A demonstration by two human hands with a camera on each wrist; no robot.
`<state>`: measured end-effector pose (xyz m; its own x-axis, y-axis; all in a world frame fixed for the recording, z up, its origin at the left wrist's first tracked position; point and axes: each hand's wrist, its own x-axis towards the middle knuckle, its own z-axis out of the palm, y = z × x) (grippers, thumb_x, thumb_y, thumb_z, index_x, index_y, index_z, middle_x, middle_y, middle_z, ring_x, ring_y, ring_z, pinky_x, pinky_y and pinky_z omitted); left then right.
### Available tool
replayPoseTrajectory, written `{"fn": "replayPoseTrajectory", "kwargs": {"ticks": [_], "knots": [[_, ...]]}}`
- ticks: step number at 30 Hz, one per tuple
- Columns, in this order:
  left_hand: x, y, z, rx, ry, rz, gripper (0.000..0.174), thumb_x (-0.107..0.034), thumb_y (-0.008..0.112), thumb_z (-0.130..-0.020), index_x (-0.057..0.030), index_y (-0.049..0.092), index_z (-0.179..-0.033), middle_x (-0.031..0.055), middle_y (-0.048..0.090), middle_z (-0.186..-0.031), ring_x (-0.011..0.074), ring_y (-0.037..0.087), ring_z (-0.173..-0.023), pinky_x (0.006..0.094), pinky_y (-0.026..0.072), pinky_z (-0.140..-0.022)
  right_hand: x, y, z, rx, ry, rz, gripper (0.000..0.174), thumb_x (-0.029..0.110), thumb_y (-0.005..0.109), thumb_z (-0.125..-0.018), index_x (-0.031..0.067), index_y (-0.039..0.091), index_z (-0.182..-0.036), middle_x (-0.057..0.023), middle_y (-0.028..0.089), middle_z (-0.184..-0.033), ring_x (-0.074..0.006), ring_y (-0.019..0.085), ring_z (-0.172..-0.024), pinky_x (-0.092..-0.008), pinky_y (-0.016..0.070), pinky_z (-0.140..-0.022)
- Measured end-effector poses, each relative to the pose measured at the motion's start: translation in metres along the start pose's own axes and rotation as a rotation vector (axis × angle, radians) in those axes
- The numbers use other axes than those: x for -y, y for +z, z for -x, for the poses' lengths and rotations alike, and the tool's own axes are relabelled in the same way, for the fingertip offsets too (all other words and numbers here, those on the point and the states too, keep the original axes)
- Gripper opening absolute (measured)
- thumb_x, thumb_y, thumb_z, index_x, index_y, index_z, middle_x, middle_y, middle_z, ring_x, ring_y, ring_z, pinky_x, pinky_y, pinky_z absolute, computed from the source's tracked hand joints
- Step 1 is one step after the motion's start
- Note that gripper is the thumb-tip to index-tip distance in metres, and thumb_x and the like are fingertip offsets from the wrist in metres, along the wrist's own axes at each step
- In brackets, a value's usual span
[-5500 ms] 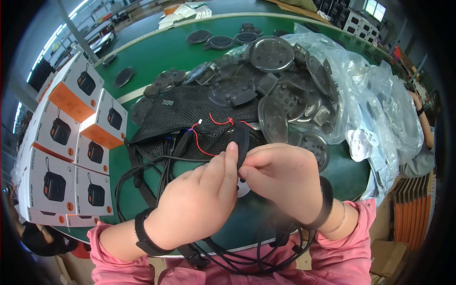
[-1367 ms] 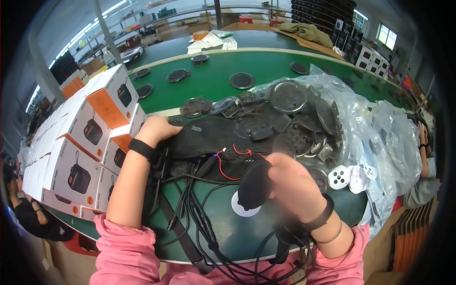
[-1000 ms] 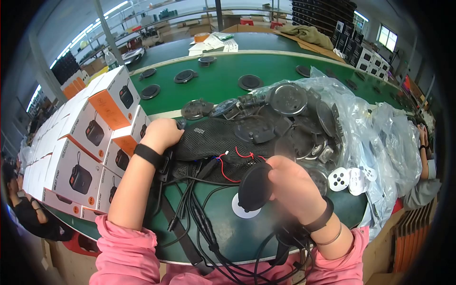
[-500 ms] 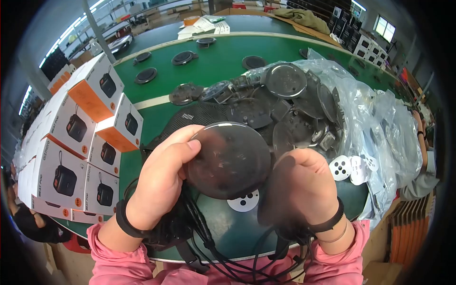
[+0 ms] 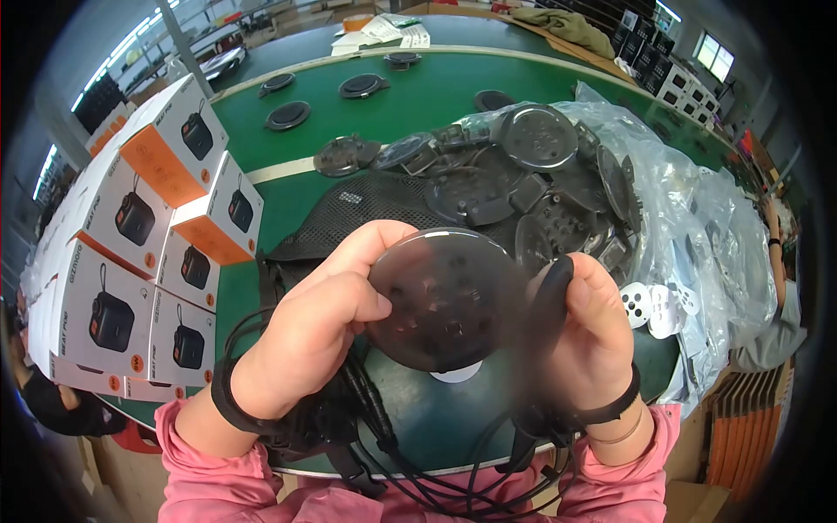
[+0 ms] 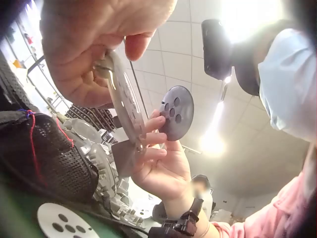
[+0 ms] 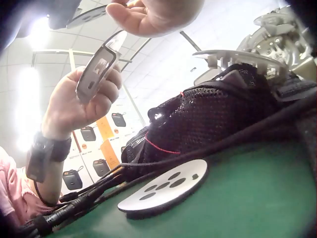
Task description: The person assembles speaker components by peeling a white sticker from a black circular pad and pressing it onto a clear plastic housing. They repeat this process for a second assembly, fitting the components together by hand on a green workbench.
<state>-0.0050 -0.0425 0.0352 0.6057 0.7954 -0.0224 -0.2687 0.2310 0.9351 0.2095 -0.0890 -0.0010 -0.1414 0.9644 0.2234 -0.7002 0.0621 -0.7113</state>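
Observation:
My left hand (image 5: 323, 301) grips a dark, see-through round plastic cover (image 5: 440, 301) by its left edge, the thumb on its face. In the right wrist view this cover (image 7: 99, 69) is edge-on, with a thicker block on its back. My right hand (image 5: 597, 322) pinches a thin black round pad (image 5: 549, 305) at its rim, tilted and close to the cover's right side. The left wrist view shows round holes in the pad (image 6: 177, 113). Below the hands on the table lies a white disc with dark holes (image 7: 166, 187), mostly hidden behind the cover in the head view.
Similar plastic covers (image 5: 540, 135) are heaped behind the hands, beside a clear plastic bag (image 5: 689, 209). A black mesh bag (image 5: 366, 209) lies in front of them. White-and-orange boxes (image 5: 109, 305) are stacked at left. Cables (image 5: 436, 479) run along the near edge; white discs (image 5: 664, 309) lie at right.
My left hand has come back from the far left of the mesh bag with a round plastic cover and now holds it in front. My right hand keeps the pad, now turned more edge-on.

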Motion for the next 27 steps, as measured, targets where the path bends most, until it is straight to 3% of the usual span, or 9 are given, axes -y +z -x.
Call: {"fn": "replayPoseTrajectory", "kwargs": {"ticks": [2,7,9,16,22,24,27], "knots": [[-0.0007,-0.0004,-0.0002,-0.013,-0.013,-0.008,0.041,-0.008,0.037,-0.070,0.0000,0.043,-0.111,0.0063,0.052,-0.103,0.0121,0.048,-0.095,0.0225,0.0354,-0.082,0.0038,0.0085,-0.0016,-0.083,0.061,0.076,0.018,0.019,0.054,-0.084,0.0023,0.051,-0.091,-0.0056,0.054,-0.075,-0.0152,0.052,-0.067,-0.0269,0.0447,-0.061],[-0.0035,0.0000,-0.0002,-0.056,-0.054,0.001,0.042,-0.008,0.037,-0.072,0.0002,0.042,-0.113,0.0071,0.052,-0.104,0.0123,0.049,-0.094,0.0236,0.0384,-0.082,0.0024,0.0116,-0.0050,-0.159,0.034,-0.007,0.016,0.017,0.055,-0.084,0.0028,0.049,-0.085,-0.0032,0.048,-0.069,-0.0135,0.046,-0.062,-0.0259,0.0407,-0.055],[-0.0043,0.0022,-0.0009,-0.083,-0.070,0.147,0.048,-0.011,0.036,-0.071,0.0041,0.038,-0.117,0.0150,0.049,-0.114,0.0225,0.051,-0.102,0.0338,0.0394,-0.091,0.0033,0.0116,-0.0063,-0.174,0.038,-0.045,0.015,0.017,0.055,-0.084,0.0030,0.048,-0.084,-0.0026,0.047,-0.068,-0.0131,0.044,-0.061,-0.0258,0.0392,-0.053],[-0.0033,0.0005,-0.0019,-0.105,-0.083,0.156,0.051,-0.007,0.035,-0.071,0.0050,0.036,-0.120,0.0161,0.047,-0.118,0.0243,0.050,-0.104,0.0358,0.0406,-0.091,0.0035,0.0101,-0.0072,-0.165,0.050,-0.071,0.013,0.014,0.054,-0.083,0.0032,0.048,-0.084,-0.0020,0.045,-0.068,-0.0126,0.042,-0.061,-0.0252,0.0372,-0.052],[-0.0025,-0.0014,-0.0032,-0.128,-0.087,-0.051,0.048,-0.006,0.037,-0.069,0.0031,0.039,-0.117,0.0135,0.048,-0.116,0.0203,0.051,-0.102,0.0314,0.0418,-0.087,0.0025,0.0083,-0.0060,-0.167,0.058,-0.054,0.013,0.014,0.055,-0.082,0.0033,0.048,-0.084,-0.0021,0.045,-0.068,-0.0126,0.043,-0.062,-0.0253,0.0376,-0.053],[-0.0001,-0.0018,-0.0039,-0.061,0.035,-0.094,0.040,-0.006,0.038,-0.074,0.0002,0.044,-0.113,0.0054,0.053,-0.104,0.0087,0.048,-0.094,0.0205,0.0364,-0.079,0.0025,0.0076,-0.0058,-0.167,0.065,-0.038,0.013,0.014,0.055,-0.082,0.0034,0.048,-0.083,-0.0021,0.045,-0.068,-0.0126,0.043,-0.063,-0.0253,0.0375,-0.053],[-0.0034,-0.0033,-0.0035,-0.047,-0.001,-0.072,0.034,-0.006,0.042,-0.079,0.0004,0.044,-0.113,0.0038,0.055,-0.102,0.0077,0.050,-0.089,0.0207,0.0391,-0.077,0.0035,0.0046,-0.0049,-0.128,0.070,-0.034,0.014,0.015,0.056,-0.080,0.0031,0.049,-0.083,-0.0023,0.044,-0.068,-0.0133,0.043,-0.064,-0.0254,0.0380,-0.056]]}}
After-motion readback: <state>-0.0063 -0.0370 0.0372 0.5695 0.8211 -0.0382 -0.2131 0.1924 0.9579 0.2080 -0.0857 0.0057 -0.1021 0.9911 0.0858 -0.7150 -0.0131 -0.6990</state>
